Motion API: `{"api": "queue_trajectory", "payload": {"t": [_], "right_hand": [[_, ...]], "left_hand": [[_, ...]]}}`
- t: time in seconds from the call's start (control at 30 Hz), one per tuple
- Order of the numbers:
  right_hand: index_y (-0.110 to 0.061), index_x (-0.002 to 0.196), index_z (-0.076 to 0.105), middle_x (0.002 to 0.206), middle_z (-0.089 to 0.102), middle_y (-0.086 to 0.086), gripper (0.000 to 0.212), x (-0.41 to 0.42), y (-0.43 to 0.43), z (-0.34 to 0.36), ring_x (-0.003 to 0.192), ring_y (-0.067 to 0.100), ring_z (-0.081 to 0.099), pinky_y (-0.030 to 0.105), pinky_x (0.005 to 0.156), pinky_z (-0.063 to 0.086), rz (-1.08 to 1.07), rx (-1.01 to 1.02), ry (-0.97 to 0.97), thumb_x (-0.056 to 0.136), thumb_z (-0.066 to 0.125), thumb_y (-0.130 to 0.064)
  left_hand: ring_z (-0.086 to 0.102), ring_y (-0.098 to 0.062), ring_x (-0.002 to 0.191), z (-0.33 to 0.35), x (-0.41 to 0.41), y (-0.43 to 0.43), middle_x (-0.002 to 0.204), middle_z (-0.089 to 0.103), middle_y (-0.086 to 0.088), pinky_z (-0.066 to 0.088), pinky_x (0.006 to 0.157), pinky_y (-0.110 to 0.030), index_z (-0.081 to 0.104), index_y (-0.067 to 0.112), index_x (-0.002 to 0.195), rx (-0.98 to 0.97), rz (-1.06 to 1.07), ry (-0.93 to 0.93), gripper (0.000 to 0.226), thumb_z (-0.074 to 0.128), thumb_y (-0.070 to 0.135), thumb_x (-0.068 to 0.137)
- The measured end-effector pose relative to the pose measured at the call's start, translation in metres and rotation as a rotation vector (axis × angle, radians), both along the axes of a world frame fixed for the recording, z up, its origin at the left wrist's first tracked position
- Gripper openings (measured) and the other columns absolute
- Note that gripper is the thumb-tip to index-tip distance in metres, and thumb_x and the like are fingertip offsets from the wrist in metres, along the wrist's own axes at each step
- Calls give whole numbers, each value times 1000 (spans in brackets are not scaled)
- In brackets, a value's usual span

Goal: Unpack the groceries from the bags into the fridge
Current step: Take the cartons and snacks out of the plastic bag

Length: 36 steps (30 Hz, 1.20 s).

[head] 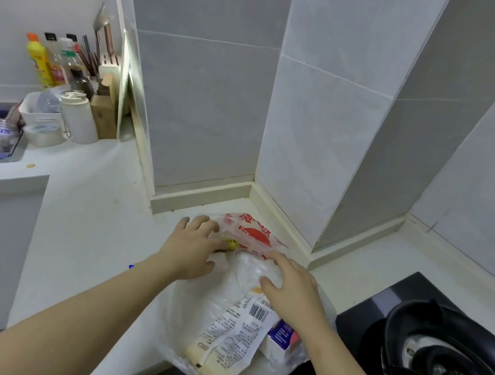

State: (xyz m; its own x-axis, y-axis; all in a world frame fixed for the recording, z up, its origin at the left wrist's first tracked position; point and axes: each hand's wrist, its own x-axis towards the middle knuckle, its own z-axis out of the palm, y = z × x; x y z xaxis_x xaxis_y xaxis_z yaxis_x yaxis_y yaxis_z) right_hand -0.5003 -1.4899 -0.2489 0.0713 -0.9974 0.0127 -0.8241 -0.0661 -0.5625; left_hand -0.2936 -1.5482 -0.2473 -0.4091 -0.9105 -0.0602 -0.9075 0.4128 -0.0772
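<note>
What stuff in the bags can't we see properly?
Head view only:
- The yellow thing: mostly covered by the left hand, so what it is stays unclear.
- The purple-and-white carton: partly behind the arm of the right hand and inside the white plastic bag.
- The printed packet: its text is too small and blurred to read.
- The fridge: outside the picture.

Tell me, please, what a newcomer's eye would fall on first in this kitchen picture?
The left hand and right hand rest on a translucent white plastic grocery bag at bottom centre, with a red-printed clear packet just behind. To the right sits a black round pan on a black glass stove; a yellow plastic bottle stands out far left.
</note>
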Motion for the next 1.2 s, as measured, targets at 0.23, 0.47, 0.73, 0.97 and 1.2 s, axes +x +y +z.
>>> {"api": "queue_trajectory", "payload": {"t": [0.23,0.47,0.73,0.97,1.2], "right_hand": [[-30,141,32,145,39,-4,57,7,-41,-7,133,19,34,42,110,26,46,153,50,88,51,-29],[-35,144,22,151,29,-10,64,14,-57,-19,135,17,33,42,103,34,75,220,100,86,50,-38],[-33,141,32,138,48,-6,55,13,-51,-27,122,19,47,34,91,44,29,125,230,88,44,-41],[-28,127,51,126,57,-7,37,11,-47,-28,108,14,55,27,81,44,-52,36,155,92,42,-38],[-20,109,62,108,64,-4,25,13,-43,-29,95,12,55,29,81,48,-87,-87,79,93,44,-24]], "left_hand": [[-15,-33,143,-8,-4,-31,158,3,0,-4,114,-55,12,29,148,19,171,-83,70,42,53,89],[9,-35,142,-23,-9,-52,154,17,-3,14,112,-53,15,32,146,176,198,-41,72,47,52,85],[40,-27,113,-37,-23,-52,121,44,-3,32,94,-39,38,29,128,114,300,46,53,47,53,82],[25,-22,134,-37,-11,-38,137,38,6,21,107,-40,45,27,127,-21,164,249,58,55,56,78],[34,-13,126,-7,-24,-6,129,49,10,23,104,-31,52,26,124,-104,48,638,61,62,56,72]]}}
